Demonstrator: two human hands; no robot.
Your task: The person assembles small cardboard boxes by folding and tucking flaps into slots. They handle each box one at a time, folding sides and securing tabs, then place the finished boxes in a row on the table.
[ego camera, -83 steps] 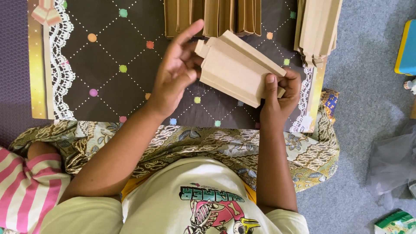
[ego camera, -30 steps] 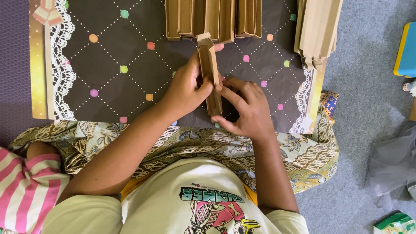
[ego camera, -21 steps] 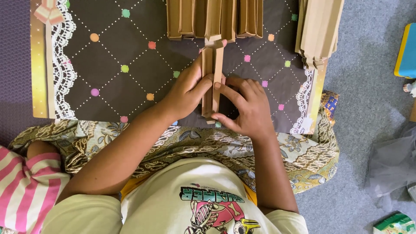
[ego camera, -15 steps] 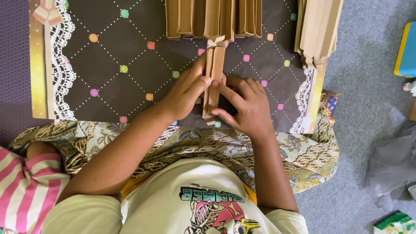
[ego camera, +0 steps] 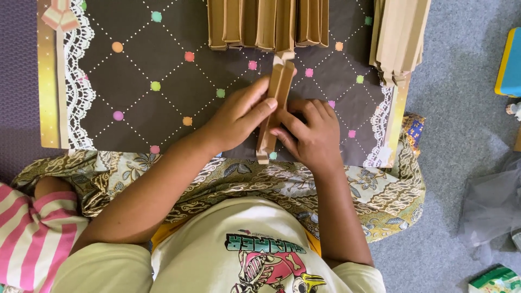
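Both hands — left hand (ego camera: 239, 116), right hand (ego camera: 312, 135) — pinch the folded brown paper bag (ego camera: 274, 106) upright between them.

A green-and-white package (ego camera: 496, 279) lies at the bottom-right corner.

A folded brown paper bag (ego camera: 275, 103), pressed flat and narrow, stands on edge between my hands, lengthwise near the dotted mat's (ego camera: 152, 108) front edge.
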